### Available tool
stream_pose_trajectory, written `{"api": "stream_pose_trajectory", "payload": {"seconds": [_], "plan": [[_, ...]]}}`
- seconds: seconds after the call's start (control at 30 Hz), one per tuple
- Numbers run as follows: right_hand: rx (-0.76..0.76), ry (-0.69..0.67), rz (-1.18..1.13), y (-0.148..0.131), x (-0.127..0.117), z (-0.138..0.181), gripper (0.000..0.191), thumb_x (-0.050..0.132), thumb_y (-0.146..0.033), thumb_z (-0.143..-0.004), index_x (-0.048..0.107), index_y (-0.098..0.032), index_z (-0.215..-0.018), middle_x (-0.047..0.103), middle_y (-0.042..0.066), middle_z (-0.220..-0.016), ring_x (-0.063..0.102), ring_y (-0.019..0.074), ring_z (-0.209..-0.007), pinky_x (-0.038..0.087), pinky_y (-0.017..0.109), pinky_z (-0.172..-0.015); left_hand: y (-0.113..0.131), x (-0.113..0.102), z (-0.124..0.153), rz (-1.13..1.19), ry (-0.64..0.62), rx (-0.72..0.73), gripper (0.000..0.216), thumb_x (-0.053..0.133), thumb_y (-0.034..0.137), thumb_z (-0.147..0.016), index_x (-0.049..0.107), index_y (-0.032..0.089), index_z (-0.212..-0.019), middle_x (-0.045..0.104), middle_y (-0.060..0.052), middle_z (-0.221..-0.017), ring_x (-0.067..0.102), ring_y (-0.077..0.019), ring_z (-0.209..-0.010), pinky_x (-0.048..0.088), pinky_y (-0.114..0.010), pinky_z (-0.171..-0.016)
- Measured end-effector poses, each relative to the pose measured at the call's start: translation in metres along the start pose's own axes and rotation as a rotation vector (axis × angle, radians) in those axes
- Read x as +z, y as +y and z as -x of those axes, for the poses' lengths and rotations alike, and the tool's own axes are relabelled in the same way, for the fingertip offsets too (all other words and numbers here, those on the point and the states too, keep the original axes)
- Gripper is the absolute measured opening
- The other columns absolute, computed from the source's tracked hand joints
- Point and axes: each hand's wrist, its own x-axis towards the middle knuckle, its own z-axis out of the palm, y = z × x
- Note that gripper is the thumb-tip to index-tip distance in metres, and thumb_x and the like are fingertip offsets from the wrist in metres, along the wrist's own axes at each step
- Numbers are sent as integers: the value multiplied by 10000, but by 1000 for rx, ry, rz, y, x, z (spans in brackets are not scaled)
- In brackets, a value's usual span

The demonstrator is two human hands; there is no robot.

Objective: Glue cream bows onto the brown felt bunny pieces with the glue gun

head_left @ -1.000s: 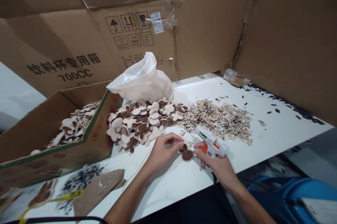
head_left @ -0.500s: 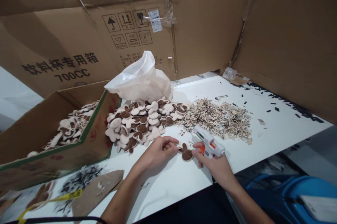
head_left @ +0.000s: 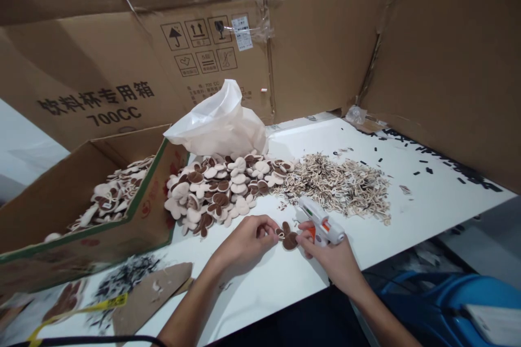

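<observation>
A brown, bunny-shaped felt piece [head_left: 290, 239] with a pale edge lies between my hands on the white table. At its left side, my left hand [head_left: 257, 235] pinches a small cream cord loop [head_left: 280, 233]. My right hand [head_left: 325, 249] is wrapped round a white and orange hot glue gun [head_left: 321, 220], nozzle pointing up and left. Its thumb and a finger also touch the right edge of the felt piece. Just beyond lies a heap of similar bunny pieces [head_left: 220, 187], cream and brown, beside a pile of short cream cord loops [head_left: 337, 184].
An open cardboard box [head_left: 150, 200] with more pieces stands left; a white plastic bag [head_left: 228, 124] sits behind the heap. Tall cardboard walls [head_left: 325, 48] enclose the back and right. Small black bits [head_left: 427, 170] lie far right, a blue plastic object [head_left: 468, 303] below the edge.
My left hand has shifted slightly right, bringing the cord loop onto the left side of the felt piece. My right hand keeps holding the glue gun, almost unmoved.
</observation>
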Motion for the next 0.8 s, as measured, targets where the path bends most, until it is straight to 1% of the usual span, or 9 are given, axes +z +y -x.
{"api": "stream_pose_trajectory", "payload": {"seconds": [0.17,0.27,0.37,0.47,0.53,0.6,0.7,0.8], "plan": [[9,29,35,-5,-2,2,391,889,-413,-656,744,-157,-914,690,15,-643,579,161,-493,511,302,-490,2,-2,0,69,-10,-14,301,671,415,-864,724,149,-994,680,-30,-824,484,-121,-637,345,-237,-578],[-5,40,53,-7,-3,2,387,884,-419,-663,740,-165,-917,704,20,-653,587,167,-494,520,313,-501,3,-3,0,87,-11,-15,309,679,430,-864,720,152,-992,688,-34,-838,480,-115,-627,338,-233,-568],[-18,59,41,-7,-3,1,408,880,-443,-673,733,-167,-934,719,28,-669,597,173,-490,539,332,-511,3,-4,0,115,-24,-16,330,695,456,-857,719,152,-985,685,-33,-827,490,-114,-628,343,-227,-560],[-8,68,24,-6,-2,0,457,900,-454,-645,734,-162,-955,751,51,-725,641,194,-532,556,332,-508,2,-3,0,145,-42,-8,349,694,475,-861,719,148,-980,660,-28,-796,498,-118,-637,346,-224,-559],[17,57,30,-5,-2,0,491,918,-452,-614,739,-157,-964,771,72,-781,679,218,-589,559,324,-498,1,-3,-1,146,-44,-4,351,692,476,-867,718,146,-984,639,-19,-771,488,-115,-632,335,-224,-556],[37,15,23,-3,-2,0,504,927,-440,-598,745,-147,-965,775,81,-798,686,224,-619,556,314,-497,0,-2,-1,144,-42,-6,344,697,470,-869,715,146,-985,617,-9,-747,473,-111,-625,323,-223,-553],[44,-51,-3,-1,-2,-1,489,922,-427,-609,757,-133,-963,753,60,-733,645,194,-575,531,296,-481,0,-2,-1,170,-56,-15,341,699,469,-873,706,147,-982,607,-4,-735,478,-110,-623,327,-224,-556],[41,-39,-14,-1,-2,-1,479,916,-436,-617,762,-134,-956,727,37,-684,618,177,-533,510,288,-463,3,-4,0,210,-73,2,347,724,470,-855,693,154,-997,653,-25,-784,551,-132,-683,395,-234,-604]]}}
